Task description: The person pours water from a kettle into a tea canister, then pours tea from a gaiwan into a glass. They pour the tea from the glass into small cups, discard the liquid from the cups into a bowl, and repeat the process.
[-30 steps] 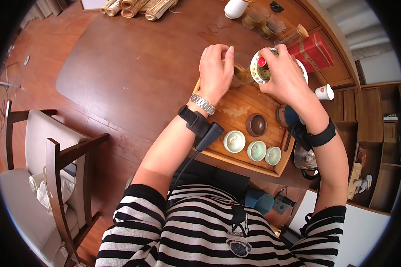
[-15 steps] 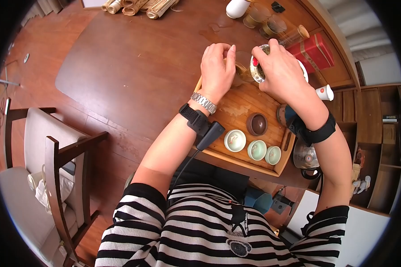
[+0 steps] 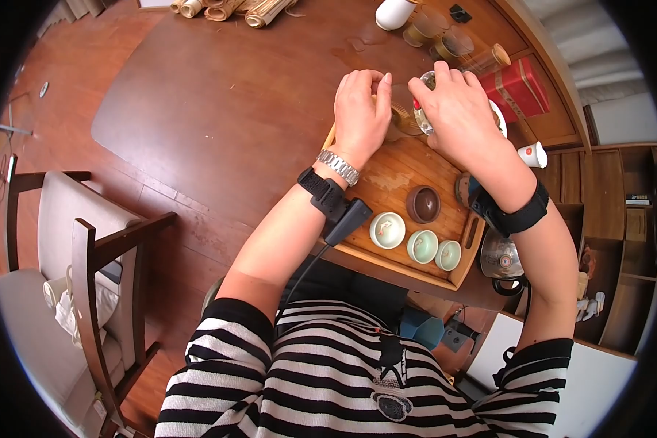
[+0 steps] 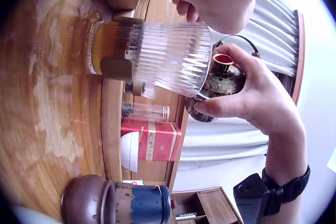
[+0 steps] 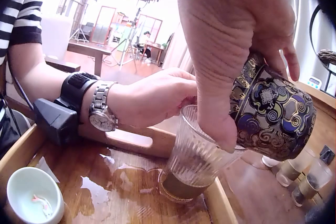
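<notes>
My right hand point(image 3: 460, 109) grips a gaiwan point(image 5: 275, 113) with a dark, swirl-patterned outside, tipped over a ribbed glass point(image 4: 168, 56). Its lid has a red knob point(image 4: 223, 58) with a gold rim, beside my thumb in the left wrist view. Amber liquid shows low in the glass, which has a brown band and stands on the wooden tray point(image 3: 409, 274). My left hand point(image 3: 361, 109) hovers close beside the glass rim with loosely bent fingers and holds nothing that shows.
A brown bowl point(image 3: 423, 204), a white cup point(image 3: 387, 231) and two pale green cups point(image 3: 423, 247) sit on the tray. A blue jar point(image 4: 147, 203) is near the brown bowl. Behind stand a red box point(image 3: 518, 87), banded glasses point(image 3: 452, 44) and a white pitcher point(image 3: 394, 13).
My right hand has tipped the gaiwan further over, so its red knob and opening show less in the head view. My left hand stays beside the glass, only slightly shifted.
</notes>
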`<state>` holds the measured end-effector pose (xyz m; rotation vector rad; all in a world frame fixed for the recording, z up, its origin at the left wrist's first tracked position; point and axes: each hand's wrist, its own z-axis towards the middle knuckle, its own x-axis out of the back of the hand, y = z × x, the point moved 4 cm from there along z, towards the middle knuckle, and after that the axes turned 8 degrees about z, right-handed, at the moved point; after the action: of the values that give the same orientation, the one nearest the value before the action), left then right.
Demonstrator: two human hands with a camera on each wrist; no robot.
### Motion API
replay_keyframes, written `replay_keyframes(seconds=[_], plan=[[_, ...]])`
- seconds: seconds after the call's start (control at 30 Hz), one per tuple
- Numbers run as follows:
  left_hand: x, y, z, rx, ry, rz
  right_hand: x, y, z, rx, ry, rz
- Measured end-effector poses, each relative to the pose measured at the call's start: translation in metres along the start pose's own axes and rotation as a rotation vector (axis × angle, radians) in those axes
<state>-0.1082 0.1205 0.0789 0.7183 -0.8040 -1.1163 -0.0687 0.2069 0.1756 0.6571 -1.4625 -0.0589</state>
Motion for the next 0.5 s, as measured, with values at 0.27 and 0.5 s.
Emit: replay_keyframes(seconds=[0.27,0.5], plan=[[0.0005,-0.0003,0.0003,-0.007,0.007,0.007,-0.0005,-0.0047,0.0027,0.03,0.03,-0.072],[0.0007,-0.0002,0.0,-0.005,0.0,0.008,-0.0005,-0.0085,0.0041,0.041,0.008,-0.154]])
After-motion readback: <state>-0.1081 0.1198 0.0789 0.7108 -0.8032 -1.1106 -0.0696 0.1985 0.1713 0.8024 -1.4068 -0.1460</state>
